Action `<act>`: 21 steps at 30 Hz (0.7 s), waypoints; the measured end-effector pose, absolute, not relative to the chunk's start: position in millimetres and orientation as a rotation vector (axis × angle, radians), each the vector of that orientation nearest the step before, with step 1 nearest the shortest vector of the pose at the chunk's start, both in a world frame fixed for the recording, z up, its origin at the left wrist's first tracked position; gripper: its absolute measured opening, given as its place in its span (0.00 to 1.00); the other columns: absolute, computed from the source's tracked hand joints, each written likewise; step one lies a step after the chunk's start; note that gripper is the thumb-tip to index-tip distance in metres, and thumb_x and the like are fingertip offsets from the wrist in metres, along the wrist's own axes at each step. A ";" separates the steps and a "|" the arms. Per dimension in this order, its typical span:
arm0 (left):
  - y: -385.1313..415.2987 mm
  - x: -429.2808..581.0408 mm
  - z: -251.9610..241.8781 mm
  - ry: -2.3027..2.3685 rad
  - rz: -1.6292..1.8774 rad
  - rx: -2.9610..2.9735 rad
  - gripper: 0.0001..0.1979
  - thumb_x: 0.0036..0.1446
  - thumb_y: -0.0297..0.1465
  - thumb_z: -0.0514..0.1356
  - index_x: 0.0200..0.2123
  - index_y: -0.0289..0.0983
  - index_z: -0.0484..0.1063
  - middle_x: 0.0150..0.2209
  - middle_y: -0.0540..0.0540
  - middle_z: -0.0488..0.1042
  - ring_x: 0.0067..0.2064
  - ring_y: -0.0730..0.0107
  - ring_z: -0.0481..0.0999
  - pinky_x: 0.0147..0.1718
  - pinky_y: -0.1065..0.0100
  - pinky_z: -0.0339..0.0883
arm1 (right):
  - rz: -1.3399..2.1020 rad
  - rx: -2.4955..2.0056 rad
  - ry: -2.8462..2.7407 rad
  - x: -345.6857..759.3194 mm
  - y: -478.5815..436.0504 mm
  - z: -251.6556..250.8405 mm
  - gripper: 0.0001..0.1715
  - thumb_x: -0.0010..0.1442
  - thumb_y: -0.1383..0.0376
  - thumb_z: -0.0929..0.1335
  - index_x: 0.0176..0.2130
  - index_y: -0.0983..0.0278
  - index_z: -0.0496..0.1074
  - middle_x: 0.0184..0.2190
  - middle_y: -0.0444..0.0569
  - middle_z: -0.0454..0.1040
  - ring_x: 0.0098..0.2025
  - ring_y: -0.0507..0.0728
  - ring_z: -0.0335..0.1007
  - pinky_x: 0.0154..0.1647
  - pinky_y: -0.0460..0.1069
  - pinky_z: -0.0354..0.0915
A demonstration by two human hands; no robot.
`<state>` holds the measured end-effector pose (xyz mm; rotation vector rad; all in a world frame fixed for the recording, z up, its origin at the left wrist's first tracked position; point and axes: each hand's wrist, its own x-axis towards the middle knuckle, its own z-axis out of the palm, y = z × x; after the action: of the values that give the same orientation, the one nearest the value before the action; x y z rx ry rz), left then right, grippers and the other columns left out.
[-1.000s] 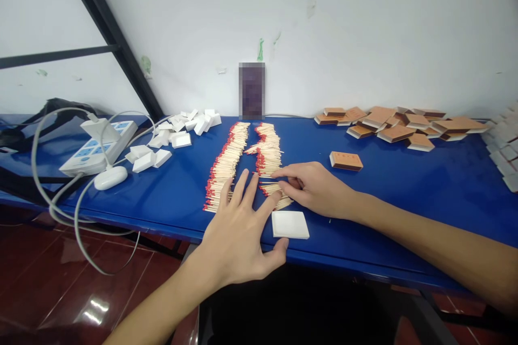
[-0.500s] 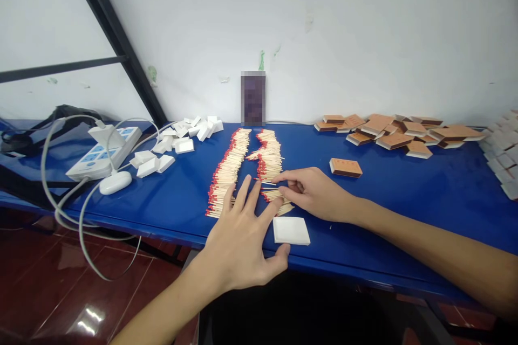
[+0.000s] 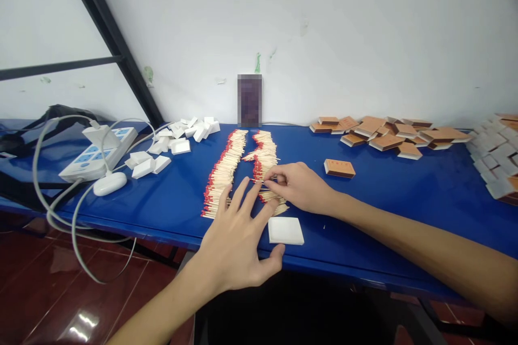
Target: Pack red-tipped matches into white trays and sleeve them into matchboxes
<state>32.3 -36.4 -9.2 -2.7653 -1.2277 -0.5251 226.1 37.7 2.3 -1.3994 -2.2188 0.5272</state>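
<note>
Right-hand row of thin pale wooden matches with red heads [image 3: 266, 148] lies on the glossy blue tabletop [image 3: 182, 199], heads leftward, near end loose. My right hand [image 3: 297, 186] is at that near end, thumb and index almost together; can't tell if they pinch a match. My left hand [image 3: 232, 242] is spread, fingers apart, grasping nothing, index tip by the same loose matches. Second, longer row of red-headed matches [image 3: 222, 179] runs alongside, partly behind my left fingers. Shallow white rectangular tray [image 3: 285, 230] sits just nearer me. Single orange-brown cardboard matchbox [image 3: 339, 168] lies right, heap of similar matchboxes [image 3: 386, 143] behind it. Small white boxes [image 3: 180, 146] piled far left, near white power strip [image 3: 87, 161].
</note>
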 end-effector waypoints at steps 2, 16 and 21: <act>-37.0 31.5 -10.0 -1.173 -0.612 -2.754 0.32 0.55 0.44 0.60 0.62 0.40 0.65 0.64 0.34 0.63 0.68 0.38 0.56 0.64 0.37 0.48 | 0.512 -1.403 -2.219 223.9 40.9 3.3 0.09 0.60 0.65 0.67 0.32 0.61 0.78 0.21 0.41 0.67 0.24 0.50 0.57 0.28 0.47 0.51; -35.0 27.8 -15.6 -0.859 -0.893 -2.757 0.16 0.58 0.35 0.60 0.48 0.35 0.73 0.49 0.40 0.75 0.54 0.51 0.72 0.52 0.53 0.68 | 0.693 -1.185 -2.370 238.7 48.0 9.3 0.09 0.60 0.64 0.67 0.31 0.63 0.75 0.18 0.37 0.61 0.23 0.49 0.54 0.28 0.46 0.52; -35.7 27.8 -15.8 -0.903 -0.903 -2.785 0.16 0.59 0.35 0.59 0.49 0.36 0.71 0.50 0.40 0.75 0.55 0.52 0.72 0.53 0.54 0.69 | 0.764 -1.157 -2.407 244.1 41.4 13.2 0.08 0.61 0.64 0.66 0.32 0.64 0.75 0.19 0.38 0.61 0.22 0.49 0.53 0.27 0.46 0.52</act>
<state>27.8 -35.7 -15.8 -2.7854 -0.9030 -0.9031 244.1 41.4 13.2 -1.1569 -2.4074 0.7644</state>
